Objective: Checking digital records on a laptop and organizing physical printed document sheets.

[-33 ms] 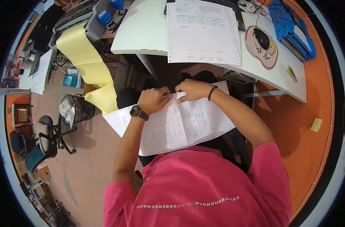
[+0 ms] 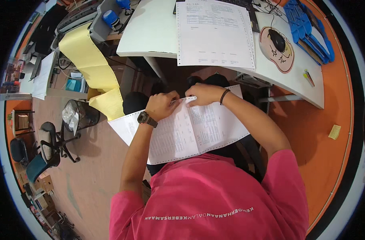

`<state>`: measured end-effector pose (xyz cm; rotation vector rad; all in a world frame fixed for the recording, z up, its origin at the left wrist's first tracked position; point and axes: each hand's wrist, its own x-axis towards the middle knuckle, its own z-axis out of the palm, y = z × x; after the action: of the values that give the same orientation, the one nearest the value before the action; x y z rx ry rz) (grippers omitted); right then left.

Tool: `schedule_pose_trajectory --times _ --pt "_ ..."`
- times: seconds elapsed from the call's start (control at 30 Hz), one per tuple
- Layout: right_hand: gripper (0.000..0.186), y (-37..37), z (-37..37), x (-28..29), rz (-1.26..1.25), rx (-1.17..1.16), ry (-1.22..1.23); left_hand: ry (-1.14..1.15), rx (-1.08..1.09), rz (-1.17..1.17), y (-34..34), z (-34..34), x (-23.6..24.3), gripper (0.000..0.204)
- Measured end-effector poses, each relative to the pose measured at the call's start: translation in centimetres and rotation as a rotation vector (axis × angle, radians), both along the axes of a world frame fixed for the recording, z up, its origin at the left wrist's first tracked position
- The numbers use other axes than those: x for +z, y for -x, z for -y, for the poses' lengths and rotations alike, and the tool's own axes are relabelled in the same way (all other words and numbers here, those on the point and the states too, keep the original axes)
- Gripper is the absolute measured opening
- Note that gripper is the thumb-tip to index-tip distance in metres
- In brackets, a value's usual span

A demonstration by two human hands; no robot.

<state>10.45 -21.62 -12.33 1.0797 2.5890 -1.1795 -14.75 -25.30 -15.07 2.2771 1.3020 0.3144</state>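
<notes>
Trailing at left, yellow paper (image 2: pixel 86 60) reaches the left end of the printed white paper (image 2: pixel 170 140), spread before the pink shirt (image 2: pixel 206 196). Left hand (image 2: pixel 162 106), then right hand (image 2: pixel 206 95), pinch its far punched edge, 2 grips near each other. Farther right, 1 black mouse (image 2: pixel 277 41) sits on the white desk (image 2: pixel 302 90), upon a pad (image 2: pixel 284 62).
</notes>
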Motion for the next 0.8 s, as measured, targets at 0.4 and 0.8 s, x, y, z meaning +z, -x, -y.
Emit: schedule_pose_trajectory --times 0.4,0.8 --pt "0.048 0.2 1.4 -0.7 0.031 0.013 -0.333 0.108 0.038 0.351 0.6 -0.8 -2.7 0.026" --pt "0.045 -2.1 0.7 0.2 -0.006 -0.101 -0.284 0.083 0.024 0.126 0.4 -2.0 -3.4 0.036"
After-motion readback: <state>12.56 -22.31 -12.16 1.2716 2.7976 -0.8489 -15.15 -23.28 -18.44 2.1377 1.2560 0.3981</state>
